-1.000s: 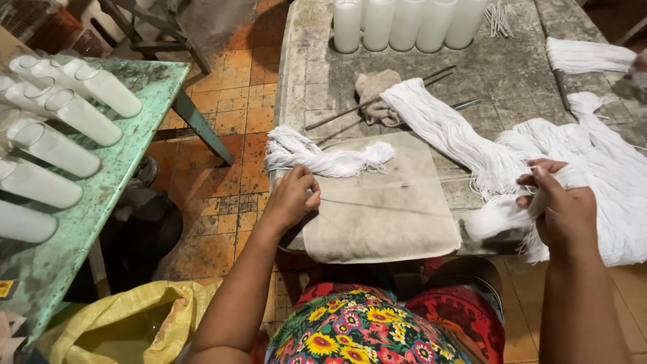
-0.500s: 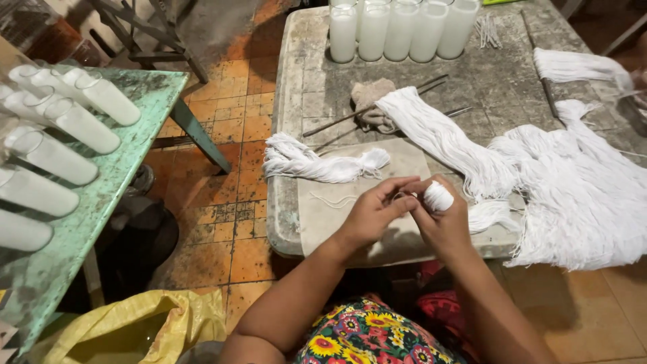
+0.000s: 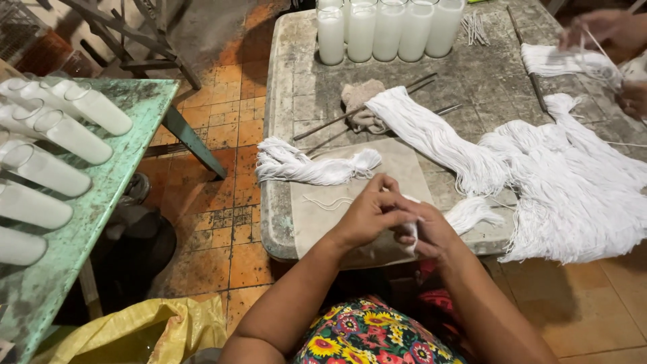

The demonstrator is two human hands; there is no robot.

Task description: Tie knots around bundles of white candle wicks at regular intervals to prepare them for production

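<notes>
White string bundle [image 3: 409,229], small and wound, is pinched between both hands at the near edge of the stone table [image 3: 296,87], above a beige cloth pad [image 3: 337,216]. Left hand [image 3: 369,214] is curled closed over the top of the bundle, fingers folded down; right hand [image 3: 431,232] is closed beneath it, with the bundle showing between thumb and fingers. Only a short strip of the bundle is visible, its long axis running roughly near to far; which way it points cannot be told.

Counted on the table: one tied hank [image 3: 310,165] lying left to right just beyond the pad; one long hank [image 3: 438,138] lying diagonally from far left to near right; one large loose heap of strings [image 3: 573,195] at the right; five glass candles [image 3: 377,30] in a row at the far edge. Another person's hands [image 3: 606,34] work string at the far right. More glass candles [image 3: 60,135] lie on the green table [image 3: 101,202] at the left.
</notes>
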